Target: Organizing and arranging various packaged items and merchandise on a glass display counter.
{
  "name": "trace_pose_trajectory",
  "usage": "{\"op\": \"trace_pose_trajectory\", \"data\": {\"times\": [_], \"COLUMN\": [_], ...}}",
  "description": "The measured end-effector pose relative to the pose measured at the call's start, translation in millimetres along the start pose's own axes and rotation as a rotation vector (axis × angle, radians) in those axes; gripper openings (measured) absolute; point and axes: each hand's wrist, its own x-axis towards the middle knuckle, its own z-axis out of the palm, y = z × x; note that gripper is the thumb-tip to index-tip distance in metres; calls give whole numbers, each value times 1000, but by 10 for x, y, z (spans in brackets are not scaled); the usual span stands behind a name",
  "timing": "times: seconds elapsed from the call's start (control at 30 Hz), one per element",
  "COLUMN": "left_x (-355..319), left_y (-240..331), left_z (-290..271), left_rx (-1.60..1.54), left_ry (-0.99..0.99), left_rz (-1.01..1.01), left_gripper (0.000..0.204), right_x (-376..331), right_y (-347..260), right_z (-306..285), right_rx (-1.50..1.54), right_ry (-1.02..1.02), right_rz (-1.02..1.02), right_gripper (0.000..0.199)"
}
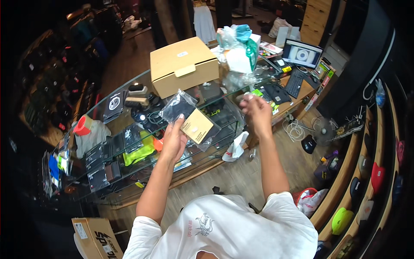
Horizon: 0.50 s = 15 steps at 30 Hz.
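Observation:
In my left hand (173, 142) is a clear plastic packet (174, 108) holding something dark and flat, with the thumb pressed on its face. A tan printed card (200, 126) shows at the packet's right side. I cannot make out what the dark contents are. My right hand (258, 113) is raised to the right of the packet, apart from it, with its fingers curled together. Whatever those fingers hold, if anything, is too small and blurred to name. Beneath both hands lies a glass display counter (142, 82).
On the counter stand a closed cardboard box (185, 64) and a pile of plastic bags (237, 43). A computer screen (302, 54) and keyboard (295, 83) are at the right. Caps (377, 177) line curved wooden shelves on the right. Another carton (97, 237) sits at lower left.

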Motion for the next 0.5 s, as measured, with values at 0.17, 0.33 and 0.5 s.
{"op": "trace_pose_trajectory", "data": {"times": [0.17, 0.33, 0.5], "left_x": [103, 93, -55], "left_y": [-91, 16, 265], "left_z": [103, 159, -4], "left_rx": [-29, -112, -148], "left_ry": [-21, -45, -2], "left_rz": [-40, -71, -13], "left_gripper": [37, 42, 41], "right_x": [651, 913, 796], "right_y": [-468, 190, 325], "right_z": [-152, -142, -214], "right_rx": [-562, -1229, -1215], "right_ry": [495, 208, 5], "right_rz": [-835, -918, -688], "right_gripper": [11, 18, 45]}}
